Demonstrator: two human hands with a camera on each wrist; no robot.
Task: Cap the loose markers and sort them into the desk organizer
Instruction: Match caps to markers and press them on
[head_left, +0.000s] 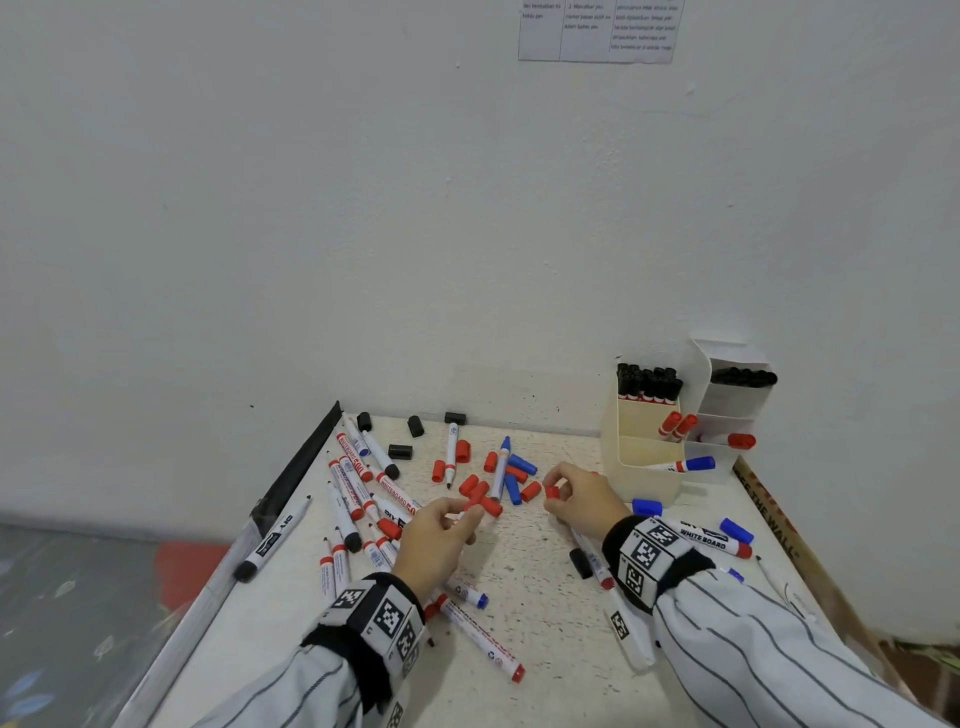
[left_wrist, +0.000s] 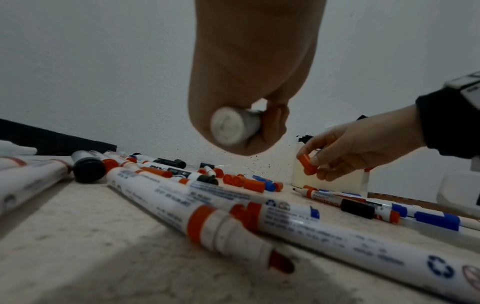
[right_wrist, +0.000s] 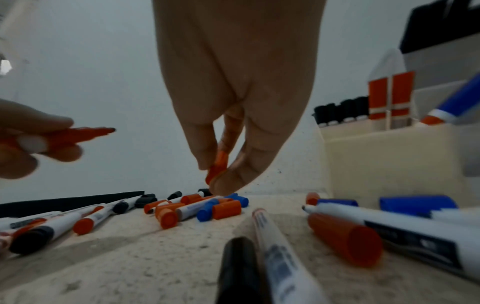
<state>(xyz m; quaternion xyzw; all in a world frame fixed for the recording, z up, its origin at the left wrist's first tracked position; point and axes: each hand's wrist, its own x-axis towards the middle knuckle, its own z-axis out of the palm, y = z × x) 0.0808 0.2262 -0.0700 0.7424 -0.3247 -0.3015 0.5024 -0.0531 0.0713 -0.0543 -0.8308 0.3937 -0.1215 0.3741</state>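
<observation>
Hands first: left hand (head_left: 434, 535) curled round an uncapped red marker (right_wrist: 78, 133), tip toward the other side; right hand (head_left: 582, 501) pinching a loose red cap (left_wrist: 307, 164) between thumb and fingers, apart from the tip. Capping step, judged mid-way. Next: line cap up with tip, press home. Beyond, loose markers and caps scattered over the desk (head_left: 530, 613); organizer (head_left: 641, 467) at right, partly filled.
</observation>
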